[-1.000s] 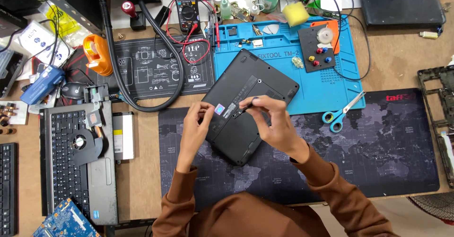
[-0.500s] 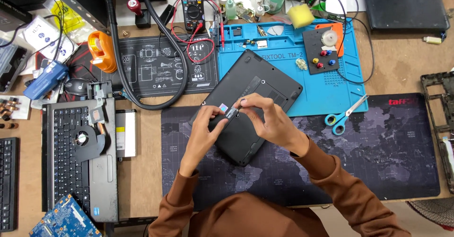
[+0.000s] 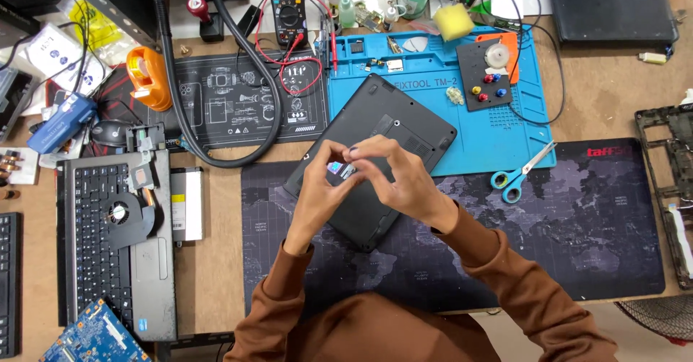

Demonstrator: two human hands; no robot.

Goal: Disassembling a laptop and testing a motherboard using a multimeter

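Both hands have drawn together over the black laptop [image 3: 375, 163]; left hand [image 3: 317, 189] and right hand [image 3: 401, 178] pinch a small part [image 3: 341, 168] between fingertips

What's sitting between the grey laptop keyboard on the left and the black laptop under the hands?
In the head view, a slim silver optical drive on bare wooden desk.

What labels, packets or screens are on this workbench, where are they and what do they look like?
Multimeter: top centre, dark body, grey blank screen.
Sticker: small, blue and white, on the black laptop, between the left hand and right hand.
Clear packets: far left, white and yellow printing.
Sticker: small blue square, grey laptop's palm rest.
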